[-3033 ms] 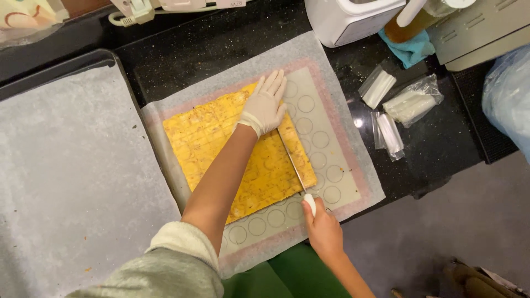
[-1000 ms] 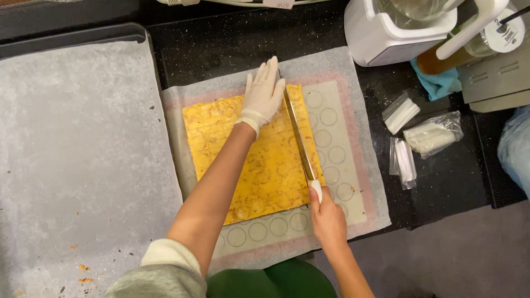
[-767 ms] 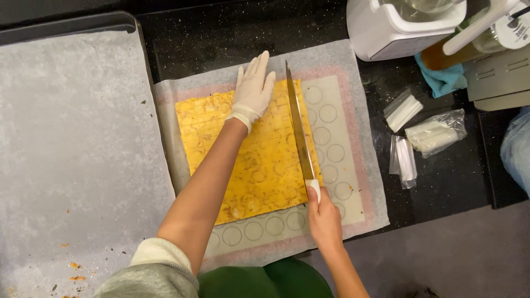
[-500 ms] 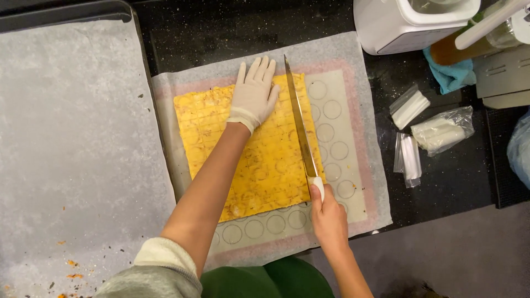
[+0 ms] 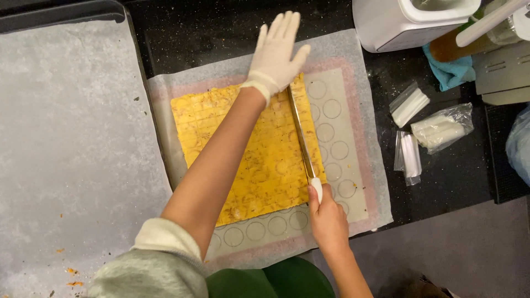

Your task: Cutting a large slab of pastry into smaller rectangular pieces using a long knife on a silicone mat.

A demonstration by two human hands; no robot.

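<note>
A flat yellow sheet of dough, scored into small squares, lies on a silicone baking mat printed with circles, over parchment. My left hand, in a white glove, is spread flat at the sheet's far edge with its fingers apart. My bare right hand grips the white handle of a long knife. The blade lies lengthwise near the sheet's right edge, its far end under my left palm.
A large tray lined with grey parchment fills the left side, with a few crumbs near its front. On the black counter to the right lie several small plastic bags of white sticks, a blue cloth and a white appliance.
My left hand has slid toward the far edge of the sheet. The knife stays along the right side of the sheet, gripped in my right hand.
</note>
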